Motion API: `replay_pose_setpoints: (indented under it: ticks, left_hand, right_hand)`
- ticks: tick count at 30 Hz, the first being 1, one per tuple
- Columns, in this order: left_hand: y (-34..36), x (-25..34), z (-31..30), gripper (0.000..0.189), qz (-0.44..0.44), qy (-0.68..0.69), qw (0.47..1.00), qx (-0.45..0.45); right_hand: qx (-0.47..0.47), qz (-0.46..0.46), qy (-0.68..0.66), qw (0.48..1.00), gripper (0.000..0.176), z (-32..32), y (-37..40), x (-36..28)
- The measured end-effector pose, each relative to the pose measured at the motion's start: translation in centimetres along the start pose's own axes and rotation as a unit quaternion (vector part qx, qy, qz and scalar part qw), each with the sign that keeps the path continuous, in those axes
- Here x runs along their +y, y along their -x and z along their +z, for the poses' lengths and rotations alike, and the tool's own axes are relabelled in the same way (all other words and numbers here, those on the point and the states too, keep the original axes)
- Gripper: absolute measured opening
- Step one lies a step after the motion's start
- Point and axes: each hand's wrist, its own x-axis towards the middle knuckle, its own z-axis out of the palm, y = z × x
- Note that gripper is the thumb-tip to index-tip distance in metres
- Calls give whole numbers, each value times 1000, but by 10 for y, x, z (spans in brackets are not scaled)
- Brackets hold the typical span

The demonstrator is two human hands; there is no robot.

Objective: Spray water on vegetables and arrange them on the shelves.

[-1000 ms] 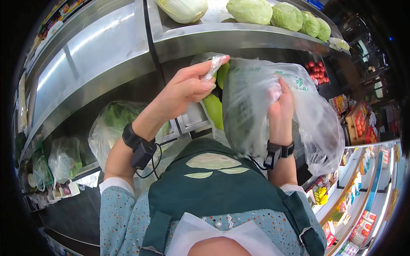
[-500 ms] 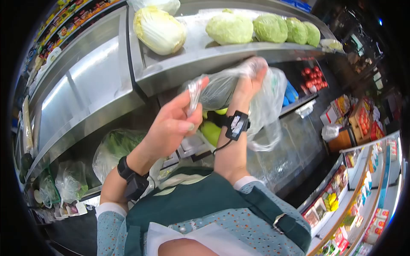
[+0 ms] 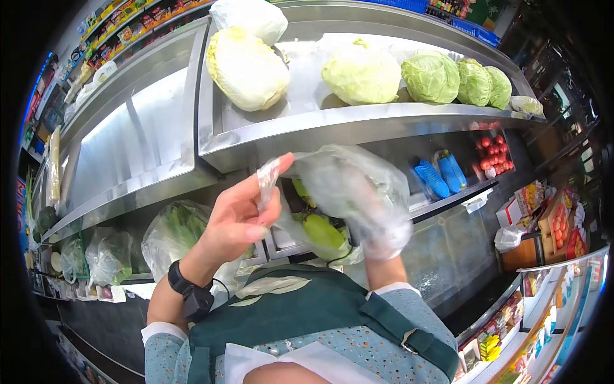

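Observation:
A clear plastic bag [image 3: 323,168] stretches between my two hands, below the shelf's front edge. My left hand [image 3: 240,217] pinches its gathered edge between thumb and fingers. Inside the bag is my right hand [image 3: 374,208], blurred and veiled by the film, so its fingers cannot be made out. Light green vegetables [image 3: 323,232] lie beneath the bag on the lower level. Above my hands, a napa cabbage [image 3: 248,72] and a pale round cabbage [image 3: 361,75] rest on the metal shelf [image 3: 300,125].
More green cabbages [image 3: 430,77] line the shelf's right side. Lower right are blue-netted items [image 3: 441,176] and round red produce [image 3: 494,155]. Bagged leafy greens [image 3: 176,233] sit at lower left. Packaged goods fill a rack [image 3: 543,320] to the right.
My right hand has come down and toward me, and the bag now covers it. My left hand has shifted slightly left and down, still pinching the bag. The view has tilted up a little.

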Motion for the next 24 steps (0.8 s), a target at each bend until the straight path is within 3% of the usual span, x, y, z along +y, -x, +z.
replay_pose_setpoints:
  ticks: [1, 2, 4, 5, 6, 8, 9, 10, 12, 13, 14, 16, 19, 21, 24]
  left_hand:
    - [-1, 0, 3, 101, -4, -7, 1000, 10]
    - [-4, 1, 5, 101, -5, -2, 1000, 10]
    - [-7, 2, 9, 99, -18, -28, 999, -23]
    - [-9, 2, 12, 98, -21, -36, 999, -28]
    - [-10, 3, 14, 98, -20, -33, 999, -28]
    - [-7, 6, 15, 99, -43, -55, 996, -50]
    - [-5, 7, 14, 89, -33, -35, 996, -69]
    - [-6, 8, 15, 89, -33, -34, 997, -67]
    - [-5, 9, 21, 74, -126, -157, 978, -56]
    - [-9, 6, 20, 59, -128, -233, 962, -53]
    - [-9, -2, 19, 59, -129, -233, 963, -51]
    - [-14, -14, 16, 56, -144, -88, 984, 53]
    - [-4, -13, 12, 48, -121, -80, 987, 72]
    - [-3, -15, 5, 37, -78, -40, 993, 78]
    - [-1, -20, -4, 36, -78, -12, 993, 93]
  right_hand:
    - [-21, 49, 394, 918, 44, -7, -10, 5]
    - [-65, 85, 608, 787, 43, -14, -21, 10]
    - [-39, 3, 611, 791, 40, -17, -28, 35]
    - [-14, -87, 611, 786, 38, -20, -33, 43]
    - [-15, -87, 613, 785, 38, -27, -40, 41]
    - [5, -2, 749, 663, 34, -37, -53, 39]
    - [90, -49, 657, 747, 31, -68, -63, 62]
    - [120, -56, 649, 749, 32, -86, -75, 66]
    - [134, -55, 665, 732, 32, -100, -94, 63]
    - [120, -45, 677, 725, 32, -103, -101, 62]
    - [103, -37, 690, 715, 32, -104, -111, 61]
    - [55, -31, 692, 719, 33, -106, -115, 53]
    - [-37, -16, 678, 734, 33, -121, -84, 41]
    - [-70, -65, 679, 728, 33, -129, -57, 43]
    - [-80, -165, 734, 654, 34, -141, -3, 62]
